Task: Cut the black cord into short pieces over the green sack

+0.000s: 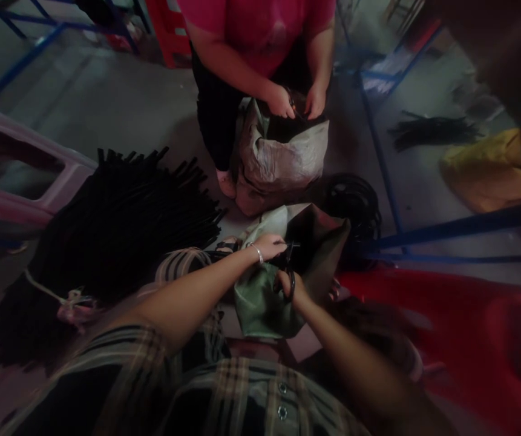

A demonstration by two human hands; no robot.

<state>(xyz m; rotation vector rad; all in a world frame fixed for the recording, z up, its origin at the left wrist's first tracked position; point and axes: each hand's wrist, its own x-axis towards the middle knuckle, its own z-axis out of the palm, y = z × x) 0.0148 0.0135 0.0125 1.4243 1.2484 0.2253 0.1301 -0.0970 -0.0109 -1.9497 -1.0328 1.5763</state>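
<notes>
My left hand (270,247), with a bracelet at its wrist, is closed on a thin black strip (294,244) whose short end sticks out past the fingers. Just below it, my right hand (293,287) grips black-handled scissors (291,280), with the blades pointing up at the strip. Both hands are over the mouth of an open greenish sack (260,306). The sack's inside is dark, and what lies in it cannot be made out. To the left lies a large tied bundle of black strips (137,209).
Across from me a person in a pink top (260,30) works with both hands over another sack (287,160). A black coil (353,200) lies right of my sack. Blue metal bars (380,166), a yellow sack (491,169), a pink plastic chair (72,175) and something red (460,327) surround the spot.
</notes>
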